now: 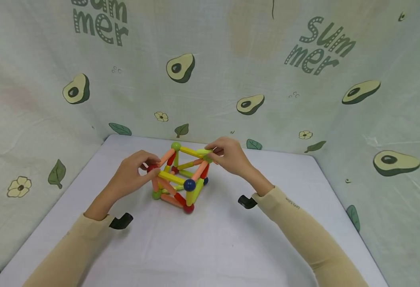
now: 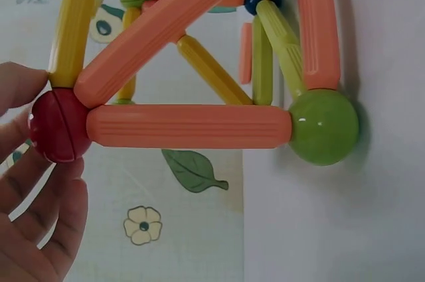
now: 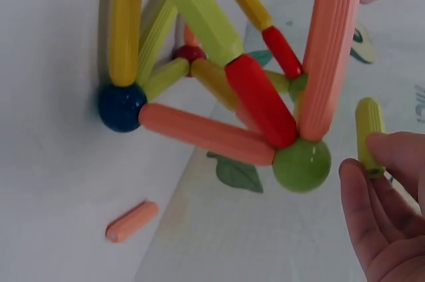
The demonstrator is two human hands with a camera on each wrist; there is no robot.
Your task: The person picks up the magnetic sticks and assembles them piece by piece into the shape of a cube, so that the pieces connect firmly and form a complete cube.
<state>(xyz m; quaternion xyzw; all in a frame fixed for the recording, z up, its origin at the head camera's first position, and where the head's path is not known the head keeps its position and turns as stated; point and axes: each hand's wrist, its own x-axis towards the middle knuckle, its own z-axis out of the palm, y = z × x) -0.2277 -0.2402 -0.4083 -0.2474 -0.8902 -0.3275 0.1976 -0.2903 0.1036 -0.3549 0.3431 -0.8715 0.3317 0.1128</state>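
A cube-like frame of coloured magnetic rods and balls (image 1: 174, 177) stands on the white table. My left hand (image 1: 132, 171) holds the red ball (image 2: 58, 126) at its upper left corner, with thumb and fingers around it. Between the thumb and fingers of my right hand (image 1: 229, 155) is a short yellow-green rod (image 3: 370, 133). In the right wrist view this rod is apart from the nearby green ball (image 3: 302, 165) at an upper corner. A blue ball (image 1: 189, 184) marks the near upper corner, above a lower red ball (image 1: 189, 208).
One loose salmon rod (image 3: 132, 221) lies on the table beside the frame. The white tabletop (image 1: 210, 247) stretches toward the viewer. Behind it and at both sides hangs a cloth (image 1: 210, 87) printed with avocados, leaves and flowers.
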